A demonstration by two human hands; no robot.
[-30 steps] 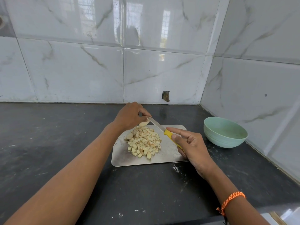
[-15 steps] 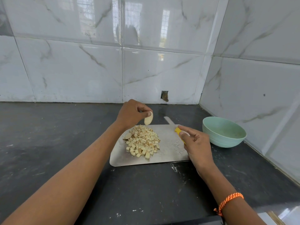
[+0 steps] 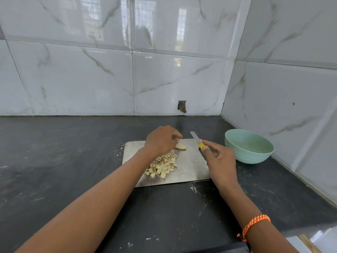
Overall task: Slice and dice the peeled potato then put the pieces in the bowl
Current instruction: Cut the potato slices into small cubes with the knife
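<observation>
A steel cutting board (image 3: 191,167) lies on the dark counter with a heap of diced potato (image 3: 163,166) on its near left part. A potato slice (image 3: 180,147) lies flat on the board's far middle, and my left hand (image 3: 160,141) hovers over it with fingertips at its left end. My right hand (image 3: 218,161) grips the yellow handle of a knife (image 3: 196,140), whose blade points away over the board's far right edge. The mint-green bowl (image 3: 249,146) stands to the right of the board; no potato pieces show in it.
The dark stone counter (image 3: 63,161) runs left and toward me. Marble-tiled walls (image 3: 91,79) close the back and the right side, meeting in a corner behind the bowl. A small hole sits low in the back wall (image 3: 182,106).
My left hand lifted a potato slice from beside the heap, then brought it down flat on the board's far side. The knife swung right, away from the heap.
</observation>
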